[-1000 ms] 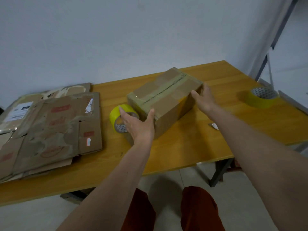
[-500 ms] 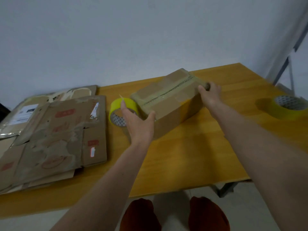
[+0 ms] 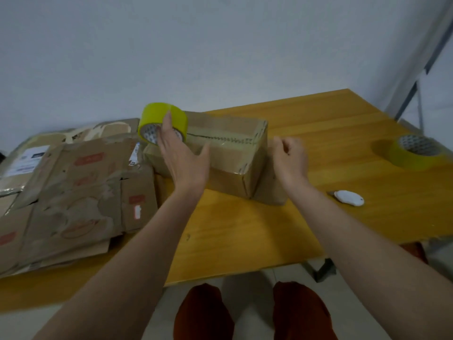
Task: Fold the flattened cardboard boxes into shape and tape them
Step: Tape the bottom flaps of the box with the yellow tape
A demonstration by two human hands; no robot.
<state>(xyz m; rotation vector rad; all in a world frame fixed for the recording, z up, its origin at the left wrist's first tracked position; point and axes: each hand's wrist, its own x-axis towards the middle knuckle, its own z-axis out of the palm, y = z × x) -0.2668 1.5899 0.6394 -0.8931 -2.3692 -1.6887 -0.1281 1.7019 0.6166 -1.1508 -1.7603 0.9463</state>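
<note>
The box (image 3: 220,153) lies on the counter (image 3: 343,133) with its long axis and taped seam running left to right, the left hand (image 3: 181,155) with fingers straight against the tape roll (image 3: 163,121) at its left end, the right hand (image 3: 290,160) loosely curled, empty, beside its right end.

Bare table (image 3: 245,231) nearside — box (image 3: 235,163), flattened cardboard (image 3: 73,192) block beyond.

Bright yellow tape roll (image 3: 163,123) up top, patterned white core showing. Brown cardboard box (image 3: 228,155), dark zigzag seam under glossy tape. Flattened cartons (image 3: 81,192): worn brown, red stamps. Honey-orange wooden table (image 3: 343,148). Second yellow roll (image 3: 416,152). White little cutter (image 3: 349,198).
</note>
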